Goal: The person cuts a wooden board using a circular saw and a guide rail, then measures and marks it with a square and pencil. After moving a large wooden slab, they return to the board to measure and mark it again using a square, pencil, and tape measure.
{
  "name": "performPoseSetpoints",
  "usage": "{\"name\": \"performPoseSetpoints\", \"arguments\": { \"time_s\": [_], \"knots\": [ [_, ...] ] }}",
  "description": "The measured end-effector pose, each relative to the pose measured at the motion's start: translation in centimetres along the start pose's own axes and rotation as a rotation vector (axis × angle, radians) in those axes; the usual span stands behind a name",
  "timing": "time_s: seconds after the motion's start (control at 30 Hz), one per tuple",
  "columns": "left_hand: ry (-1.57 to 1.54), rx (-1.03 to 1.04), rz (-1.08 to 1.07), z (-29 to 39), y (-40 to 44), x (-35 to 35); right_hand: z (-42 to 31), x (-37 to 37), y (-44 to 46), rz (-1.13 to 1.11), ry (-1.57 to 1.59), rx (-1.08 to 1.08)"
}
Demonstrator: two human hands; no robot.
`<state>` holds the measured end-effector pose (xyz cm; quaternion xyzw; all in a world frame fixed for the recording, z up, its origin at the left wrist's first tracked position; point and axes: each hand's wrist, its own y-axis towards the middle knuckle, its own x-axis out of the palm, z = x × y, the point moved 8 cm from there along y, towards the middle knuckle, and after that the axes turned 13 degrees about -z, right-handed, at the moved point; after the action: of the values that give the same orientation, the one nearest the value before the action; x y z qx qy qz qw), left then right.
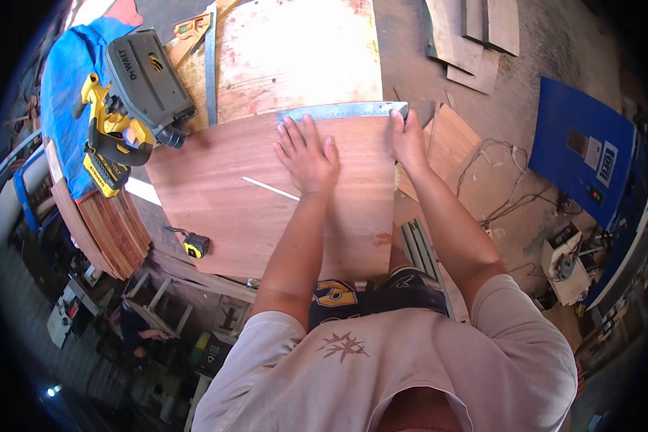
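A reddish-brown wooden board (216, 216) lies in front of me. Along its far edge runs a shiny metal straightedge (338, 111). My left hand (309, 162) rests flat on the board with its fingers spread, the fingertips at the strip's near edge. At the strip's right end, my right hand (408, 144) grips the corner between thumb and fingers; its underside is hidden. A thin white stick (270, 188), perhaps a pencil, lies left of my left hand. Near the board's lower left is a yellow-and-black tape measure (196, 245).
A yellow-and-black DeWalt power tool (115, 137) stands at the left by a blue tarp (68, 93). An orange-headed square (210, 65) lies beyond the board. Right are cables (493, 212), a blue panel (579, 147) and wood offcuts (475, 43).
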<state>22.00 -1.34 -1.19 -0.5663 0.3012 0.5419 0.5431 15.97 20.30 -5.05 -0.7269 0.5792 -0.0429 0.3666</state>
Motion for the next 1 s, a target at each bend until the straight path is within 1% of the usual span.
{"name": "performPoseSetpoints", "arguments": {
  "time_s": [0.23, 0.3, 0.47, 0.6, 0.83, 1.0],
  "knots": [
    [-0.016, 0.009, 0.015, 0.0, 0.0, -0.1, 0.3, 0.1, 0.1, -0.007, -0.02, 0.019],
    [-0.003, 0.016, 0.027, 0.1, 0.0, -0.2, 0.2, 0.1, 0.1, -0.005, 0.039, -0.021],
    [0.043, 0.007, 0.007, 0.3, 0.1, -0.2, 0.7, 0.3, 0.4, 0.002, 0.094, 0.007],
    [-0.013, 0.009, -0.016, 0.3, 0.1, 0.0, 0.7, 0.4, 0.4, 0.022, 0.155, -0.038],
    [0.0, -0.003, -0.022, 0.3, 0.1, 0.0, 0.9, 0.5, 0.4, 0.045, 0.187, 0.016],
    [0.019, 0.0, -0.006, 0.3, 0.1, 0.0, 1.5, 0.7, 0.7, 0.058, 0.197, 0.014]
  ]
}}
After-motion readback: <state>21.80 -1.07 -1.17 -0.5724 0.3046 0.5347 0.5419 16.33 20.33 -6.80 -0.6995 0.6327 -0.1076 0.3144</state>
